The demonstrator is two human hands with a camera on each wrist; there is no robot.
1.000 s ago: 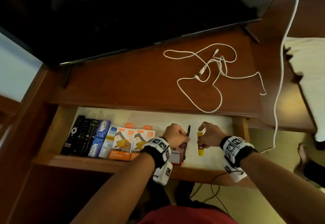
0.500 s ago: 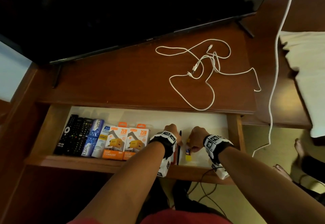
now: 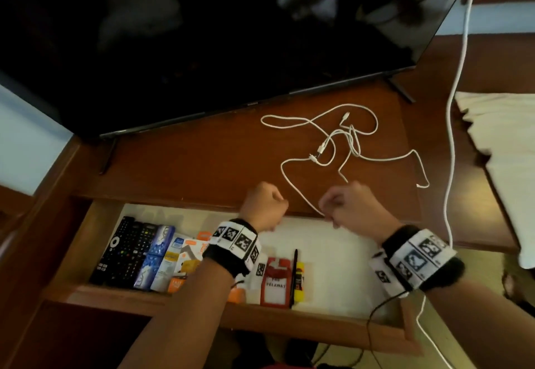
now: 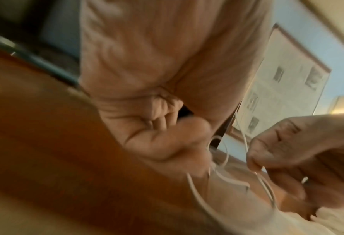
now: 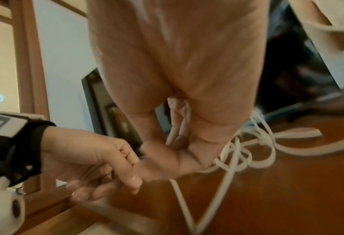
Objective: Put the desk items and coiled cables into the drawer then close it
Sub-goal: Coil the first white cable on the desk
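Loose white charging cable [image 3: 324,143] lies tangled on the dark wooden worktop [image 3: 188,163], uncoiled — judged it needs winding before it fits the open wooden drawer [image 3: 333,253] below. Right hand [image 3: 350,206] pinches the cable's near loop at the worktop edge, fingers curled narrow around it. Left hand [image 3: 265,205] is curled just beside — whether it touches the cable, cannot tell; wrist views are blurred.

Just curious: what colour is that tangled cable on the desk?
White cable; clearest in the head view.
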